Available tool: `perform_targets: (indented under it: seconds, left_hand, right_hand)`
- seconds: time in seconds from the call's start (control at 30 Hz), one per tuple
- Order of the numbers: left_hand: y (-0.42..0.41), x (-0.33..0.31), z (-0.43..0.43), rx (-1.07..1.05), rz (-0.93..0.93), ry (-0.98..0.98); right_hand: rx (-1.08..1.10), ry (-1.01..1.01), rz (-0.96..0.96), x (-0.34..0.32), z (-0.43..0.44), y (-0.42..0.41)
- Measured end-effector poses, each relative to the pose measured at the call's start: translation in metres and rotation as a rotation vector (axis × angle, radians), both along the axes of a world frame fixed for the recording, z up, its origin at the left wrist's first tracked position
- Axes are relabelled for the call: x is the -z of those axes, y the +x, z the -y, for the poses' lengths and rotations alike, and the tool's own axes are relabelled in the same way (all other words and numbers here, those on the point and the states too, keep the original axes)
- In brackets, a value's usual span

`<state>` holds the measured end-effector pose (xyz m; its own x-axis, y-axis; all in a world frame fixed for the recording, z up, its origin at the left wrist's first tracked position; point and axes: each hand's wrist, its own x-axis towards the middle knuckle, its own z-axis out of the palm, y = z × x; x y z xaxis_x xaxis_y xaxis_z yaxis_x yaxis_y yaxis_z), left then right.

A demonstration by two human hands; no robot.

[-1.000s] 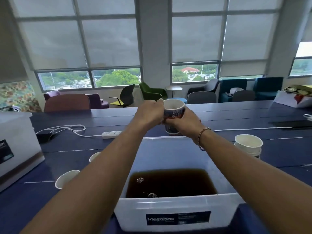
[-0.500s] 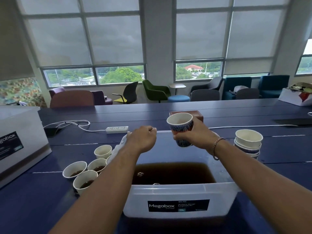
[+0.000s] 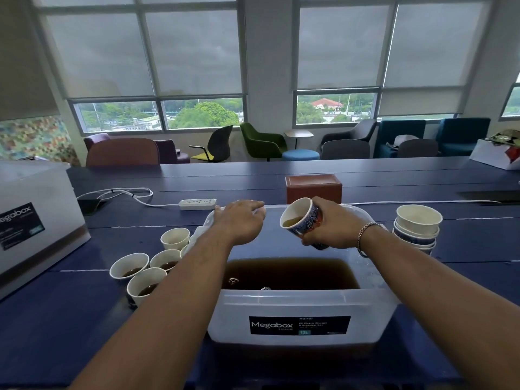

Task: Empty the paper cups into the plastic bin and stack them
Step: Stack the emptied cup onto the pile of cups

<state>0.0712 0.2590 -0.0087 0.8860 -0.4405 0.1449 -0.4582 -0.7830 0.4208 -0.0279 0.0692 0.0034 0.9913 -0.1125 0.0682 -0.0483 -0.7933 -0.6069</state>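
Observation:
A clear plastic bin [image 3: 295, 305] labelled Megabox holds dark brown liquid in front of me. My right hand [image 3: 334, 226] grips a patterned paper cup [image 3: 299, 218], tilted to the left over the bin, with yellowish liquid pooled at its lower lip. My left hand [image 3: 239, 220] rests with relaxed fingers on the bin's far left rim, holding nothing. Several paper cups [image 3: 146, 280] with dark liquid stand left of the bin. A stack of empty cups [image 3: 417, 229] stands to the right.
A second Megabox container [image 3: 33, 220] sits at the far left. A white power strip [image 3: 197, 204] with its cable and a brown box [image 3: 313, 188] lie behind the bin. A white box [image 3: 495, 157] is at the far right; chairs line the window.
My right hand has tipped the cup from upright to leaning left over the bin. My left hand let go of the cup and moved onto the bin's far rim, fingers now flatter.

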Motion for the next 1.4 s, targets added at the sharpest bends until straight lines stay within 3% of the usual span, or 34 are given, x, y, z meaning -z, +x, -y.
perform_targets:
  seconds: [0.57,1.17,1.4]
  left_hand:
    - [0.000,0.002,-0.001,0.002,0.017,0.039]
    - [0.001,0.003,-0.003,0.017,0.017,0.035]
    - [0.002,0.004,-0.002,0.012,0.020,0.029]
  right_hand:
    - [0.007,-0.224,-0.012,0.000,-0.001,-0.003]
    - [0.142,-0.285,0.342,0.005,0.006,0.006]
    - [0.172,-0.310,0.387,0.006,0.007,0.007]
